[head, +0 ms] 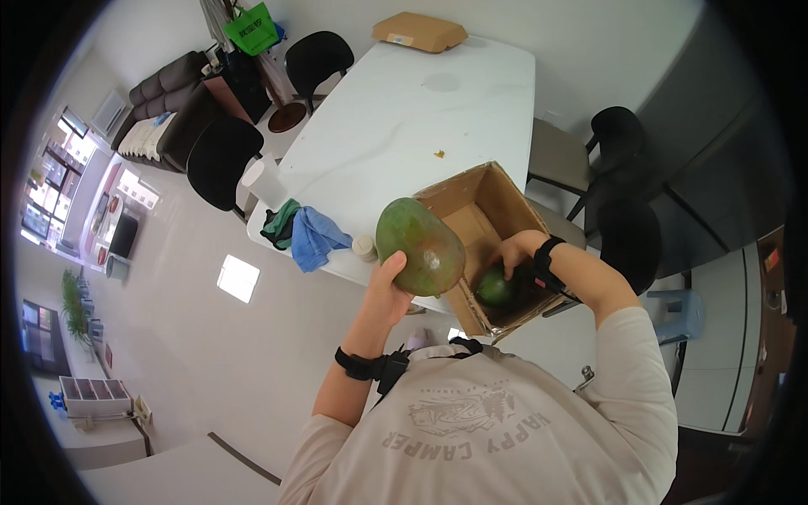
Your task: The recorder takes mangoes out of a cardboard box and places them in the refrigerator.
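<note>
My left hand (388,293) holds a large mango (420,246), green with a reddish-brown blush, up beside the near left edge of an open cardboard box (470,230). Into that box reaches my right hand (521,249), its fingertips touching a darker green fruit (495,285), likely another mango, at the near end. The far side of this fruit and some of my right fingers are hidden, so whether they grip it is unclear. The box stands at the near right corner of a white table (404,120) and looks tilted towards me.
On the table's left end lie a blue cloth (315,237), a green and black cloth (281,222), a white cup-like container (264,180) and a small pale jar (364,248). A closed cardboard carton (420,31) sits at the far end. Black chairs (225,163) flank both sides.
</note>
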Demonstrator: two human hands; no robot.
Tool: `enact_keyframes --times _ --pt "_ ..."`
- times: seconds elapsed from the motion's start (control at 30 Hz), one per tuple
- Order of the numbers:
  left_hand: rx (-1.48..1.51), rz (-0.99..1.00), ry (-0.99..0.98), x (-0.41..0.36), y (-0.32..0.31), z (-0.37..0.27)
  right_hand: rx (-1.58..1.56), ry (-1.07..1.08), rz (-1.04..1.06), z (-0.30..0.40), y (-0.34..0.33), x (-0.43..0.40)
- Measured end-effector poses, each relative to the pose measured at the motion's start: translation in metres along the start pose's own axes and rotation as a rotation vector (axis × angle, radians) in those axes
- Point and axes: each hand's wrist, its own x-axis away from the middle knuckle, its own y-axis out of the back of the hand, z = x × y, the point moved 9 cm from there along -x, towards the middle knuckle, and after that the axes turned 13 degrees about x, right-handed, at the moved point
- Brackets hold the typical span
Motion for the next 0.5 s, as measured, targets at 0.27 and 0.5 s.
enact_keyframes --times 0.27,0.5 --pt "-0.066 -0.087 0.002 -0.016 -0.004 0.0 -0.653 0.329 -0.815 0.063 0.072 0.123" --pt "-0.098 -0.107 -0.017 -0.029 -0.022 0.013 -0.46 0.263 -1.336 0.124 0.084 0.186"
